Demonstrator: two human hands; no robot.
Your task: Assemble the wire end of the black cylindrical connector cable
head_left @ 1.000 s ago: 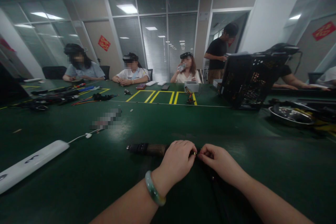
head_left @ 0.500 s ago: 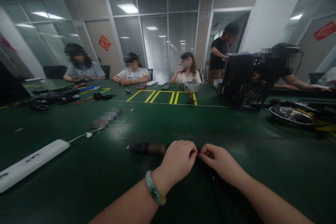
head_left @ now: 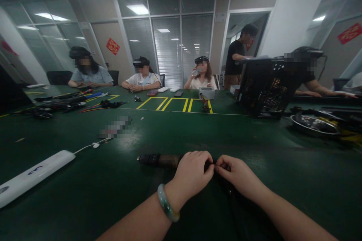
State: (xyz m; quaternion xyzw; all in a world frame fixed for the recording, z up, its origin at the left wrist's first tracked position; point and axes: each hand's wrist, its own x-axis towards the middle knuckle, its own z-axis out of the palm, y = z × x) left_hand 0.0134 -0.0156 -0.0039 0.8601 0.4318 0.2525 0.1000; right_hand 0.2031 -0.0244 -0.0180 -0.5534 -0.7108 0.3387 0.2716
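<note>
The fingers of the left hand [head_left: 194,169] curl round until thumb and forefinger meet in a pinch; those of the right hand [head_left: 236,171] pinch too, just beside them; what sits between the fingertips, if anything, I cannot tell. So fine a pinch suggests something small, asking for precision rather than strength; the dark cylindrical tool [head_left: 166,160] lies crosswise on the green worktop [head_left: 169,135], its right part hidden by the left hand, perhaps so that the surface bears its weight; a dark cord-like strip [head_left: 231,196] runs from below the right hand towards the wearer. A long white bar [head_left: 42,175] lies well apart at left, presumably out of the way; farther out, a metal bowl [head_left: 312,132] probably keeps loose pieces from scattering, near a black computer case [head_left: 263,86].
</note>
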